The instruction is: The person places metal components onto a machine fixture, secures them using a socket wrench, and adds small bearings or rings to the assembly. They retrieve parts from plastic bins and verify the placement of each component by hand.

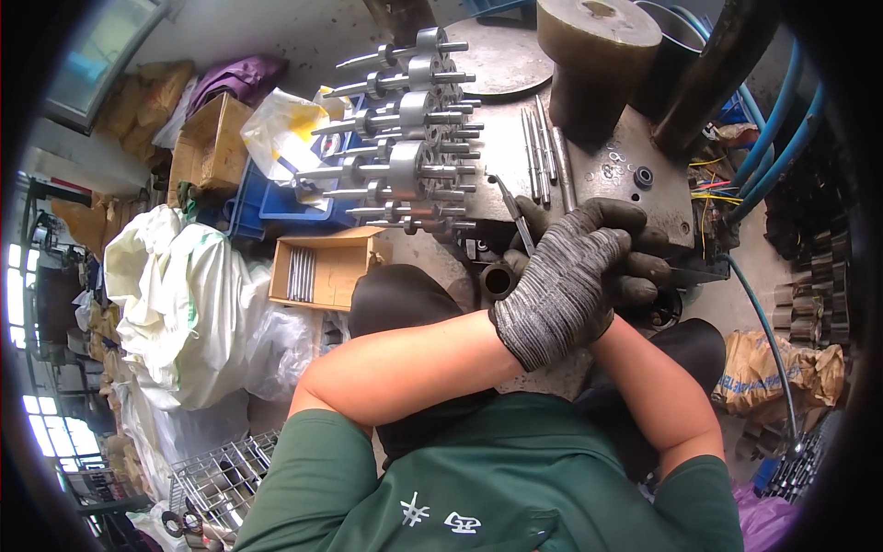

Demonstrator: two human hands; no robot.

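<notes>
Both my hands wear grey knitted gloves with dark coated fingers. My left hand point(561, 281) crosses over my right, its fingers bent; whatever lies under them is hidden. Beneath it my right hand point(529, 213) shows only some dark fingertips, closed round a slim dark metal tool point(511, 208) with a narrow tip pointing up and left. Just beyond the hands, several thin steel rods point(535, 152) and one thicker rod point(564, 170) lie on the steel worktop point(497, 129). Below the tool sits a short metal tube point(498, 280), open end up.
Metal rotors on shafts point(409, 170) stand in rows at the left. Beyond the worktop rises a heavy round steel block point(598, 55). A small black ring point(643, 177) lies at the right, near blue hoses point(782, 120). Leftward are a cardboard box of rods point(322, 271) and white sacks point(184, 304).
</notes>
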